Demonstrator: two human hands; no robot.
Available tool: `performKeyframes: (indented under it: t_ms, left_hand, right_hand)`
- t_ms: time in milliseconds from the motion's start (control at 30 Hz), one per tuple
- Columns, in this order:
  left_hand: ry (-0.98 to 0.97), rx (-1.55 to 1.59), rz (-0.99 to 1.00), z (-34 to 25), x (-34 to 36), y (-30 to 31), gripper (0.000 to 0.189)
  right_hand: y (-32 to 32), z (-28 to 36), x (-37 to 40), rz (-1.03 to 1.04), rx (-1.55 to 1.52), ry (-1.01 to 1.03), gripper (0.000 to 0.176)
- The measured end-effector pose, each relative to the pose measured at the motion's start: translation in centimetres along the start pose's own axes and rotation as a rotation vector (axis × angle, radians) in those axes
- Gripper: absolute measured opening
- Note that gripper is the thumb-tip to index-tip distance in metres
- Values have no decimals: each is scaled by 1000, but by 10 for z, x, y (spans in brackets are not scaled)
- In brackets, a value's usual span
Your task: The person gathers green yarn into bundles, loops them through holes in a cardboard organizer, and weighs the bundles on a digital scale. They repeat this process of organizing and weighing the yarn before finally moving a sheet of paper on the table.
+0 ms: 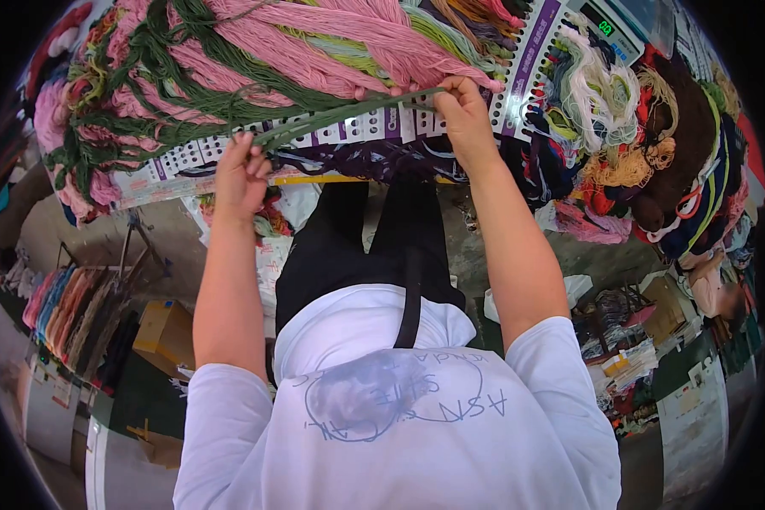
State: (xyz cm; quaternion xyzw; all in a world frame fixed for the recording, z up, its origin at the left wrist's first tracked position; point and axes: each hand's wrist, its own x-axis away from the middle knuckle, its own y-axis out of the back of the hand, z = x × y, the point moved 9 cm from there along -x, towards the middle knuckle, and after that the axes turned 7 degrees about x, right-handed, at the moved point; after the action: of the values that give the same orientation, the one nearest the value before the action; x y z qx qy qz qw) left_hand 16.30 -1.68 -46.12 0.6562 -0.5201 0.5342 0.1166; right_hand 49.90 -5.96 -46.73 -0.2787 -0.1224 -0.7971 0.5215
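Note:
A thin bundle of dark green thread (340,116) stretches between my hands at the near edge of the table. My right hand (466,119) pinches its right end between thumb and fingers. At the other end, my left hand (245,174) has its fingers curled around the strands, partly hiding them. Beyond my hands lie long hanks of pink thread (314,64), with more dark green hanks (157,64) draped across them at the left. White and purple cards with punched holes (391,123) sit underneath the thread.
Tangled white skeins (603,89) and a brown heap (688,144) cover the right side. A digital scale (608,32) stands at the back right. Dark purple threads (365,161) hang along the near edge. A cardboard box (163,336) and a rack of colored hanks (72,314) are at left.

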Motion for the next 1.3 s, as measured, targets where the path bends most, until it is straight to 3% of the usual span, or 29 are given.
performKeyframes:
  t_ms: [167, 233, 333, 367, 400, 467, 567, 633, 700, 733, 900, 1000, 1033, 1100, 1133, 1200, 1233, 1300]
  left_hand:
    - [-9, 115, -32, 16, -19, 17, 10]
    - [-13, 134, -56, 13, -19, 19, 9]
    - [-4, 160, -92, 12, -23, 23, 9]
    - [-3, 165, -123, 13, -24, 27, 10]
    - [-38, 211, -152, 5, -29, 41, 11]
    - [-101, 285, -196, -27, -26, 53, 13]
    - [-246, 324, -166, -89, -2, 30, 12]
    - [-185, 332, 146, -134, 10, -1, 11]
    - [-408, 330, 221, -193, 42, -18, 12]
    - [-424, 331, 227, -199, 49, -30, 12]
    - [-584, -13, 149, -206, 78, -85, 6]
    - [-841, -405, 29, -233, 99, -97, 12]
    - [-912, -477, -138, -242, 123, -108, 19]
    - [-815, -198, -82, -250, 140, -94, 6]
    - [-667, -33, 116, -250, 146, -96, 11]
    - [-531, 251, 268, -234, 174, -117, 17]
    - [-531, 261, 331, -228, 183, -125, 19]
    - [-481, 267, 424, -210, 200, -145, 23]
  right_hand:
    - [0, 7, -5, -8, 128, 67, 11]
    - [-5, -1, -3, 31, -9, -117, 8]
    - [-8, -4, -7, 89, -9, -113, 10]
    - [-5, -7, -7, 79, 14, -111, 9]
    - [-3, 1, -7, 24, 278, -53, 12]
    - [-6, 2, -11, 39, 696, 101, 20]
    - [-19, 3, -3, -32, 806, 195, 32]
    - [-28, 9, 2, -67, 826, 165, 35]
    - [-28, 8, 4, -116, 823, 203, 36]
    - [-28, 7, 2, -113, 809, 186, 36]
    - [-31, 18, 3, -141, 818, 36, 45]
    - [-31, 11, 3, -162, 783, 226, 44]
    - [-39, 21, 7, -102, 558, 372, 39]
    - [-37, 38, 16, -32, 843, 179, 33]
    - [-38, 39, 16, -8, 777, 233, 24]
    - [-77, 96, 45, 50, 650, 334, 13]
    - [-109, 129, 64, 112, 633, 326, 11]
    - [-187, 205, 111, 206, 511, 599, 14]
